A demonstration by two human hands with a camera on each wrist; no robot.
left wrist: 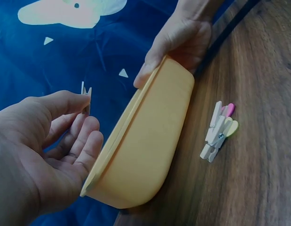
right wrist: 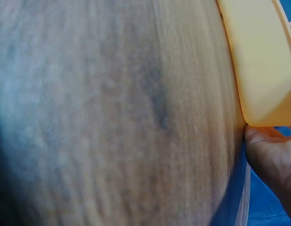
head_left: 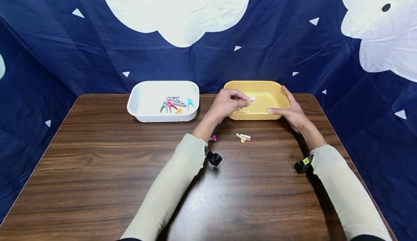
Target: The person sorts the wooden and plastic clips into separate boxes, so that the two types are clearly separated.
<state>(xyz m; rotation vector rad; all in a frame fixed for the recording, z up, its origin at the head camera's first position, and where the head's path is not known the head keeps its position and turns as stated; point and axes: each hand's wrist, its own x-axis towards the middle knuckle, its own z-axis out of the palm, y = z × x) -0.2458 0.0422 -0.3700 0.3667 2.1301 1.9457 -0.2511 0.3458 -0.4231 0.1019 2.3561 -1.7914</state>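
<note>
My left hand [head_left: 229, 102] pinches a small wooden clothespin [left wrist: 87, 101] with a white end between thumb and index finger, above the yellow bin [head_left: 239, 116]. The other fingers are bent beneath it in the left wrist view. My right hand [head_left: 294, 114] grips the right end of the bin, its thumb over the rim and its fingers along the outer side. A small white piece [head_left: 248, 111] lies inside the bin. On the table in front are wooden clothespins [head_left: 242, 137] with yellow and pink ends.
A white bin [head_left: 143, 118] to the left holds several plastic clips [head_left: 172, 103] in grey, red, teal and yellow. Partly behind my left wrist lies a magenta-ended piece [head_left: 213, 138]. A dark blue cloth [head_left: 211, 67] hangs behind the wooden table [head_left: 97, 161].
</note>
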